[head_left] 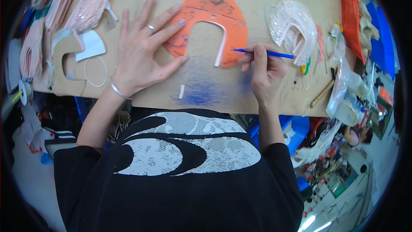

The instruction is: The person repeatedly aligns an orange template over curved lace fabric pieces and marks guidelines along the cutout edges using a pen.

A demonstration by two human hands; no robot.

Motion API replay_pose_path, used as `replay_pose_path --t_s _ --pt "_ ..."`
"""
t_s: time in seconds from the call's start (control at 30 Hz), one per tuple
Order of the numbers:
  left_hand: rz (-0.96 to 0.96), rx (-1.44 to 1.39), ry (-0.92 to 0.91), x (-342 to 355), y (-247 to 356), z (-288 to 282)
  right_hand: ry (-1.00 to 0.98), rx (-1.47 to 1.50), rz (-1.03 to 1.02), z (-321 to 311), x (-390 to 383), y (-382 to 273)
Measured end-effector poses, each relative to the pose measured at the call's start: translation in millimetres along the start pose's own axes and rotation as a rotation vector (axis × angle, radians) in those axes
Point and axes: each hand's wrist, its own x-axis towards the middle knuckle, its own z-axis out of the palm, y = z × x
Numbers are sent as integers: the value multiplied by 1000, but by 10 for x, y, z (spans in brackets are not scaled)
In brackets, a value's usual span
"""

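An orange horseshoe-shaped template (234,15) lies flat on the brown board covering the table, with pen marks on its face. Along its inner edge, a pale pink strip (221,49) shows. My left hand (146,43) is spread, its fingertips resting on the template's left side and its thumb stretched toward the opening. In my right hand (268,66) a slim blue pen (274,54) is pinched, its tip over the template's lower right arm. A small pale offcut (182,92) sits below the opening, beside blue scribble marks on the board.
Stacks of pink curved pieces (86,10) and a cardboard cutout (64,58) lie at left. On the right are a clear-wrapped white curved bundle (292,25), a wooden-handled tool (322,93) and plastic bags (343,86). The table's near edge runs just before my body.
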Motion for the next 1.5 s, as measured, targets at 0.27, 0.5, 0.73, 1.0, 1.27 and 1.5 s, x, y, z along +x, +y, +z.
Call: replay_pose_path --t_s 0.27,0.5,0.73,1.0,1.27,1.5 --pt "259 -123 -77 488 343 130 143 170 68 -42 -120 171" --pt "423 -264 -198 633 297 344 21 53 -35 -165 -222 181" --pt "450 -286 -213 667 257 310 -43 -451 -214 -350 -202 217" --pt "450 -309 -217 686 217 332 4 -348 -283 -253 -108 238" --pt "315 -657 -139 710 211 248 188 -647 -94 -106 342 49" --pt "10 -237 530 1708 -1017 -237 59 -673 -267 223 426 81"
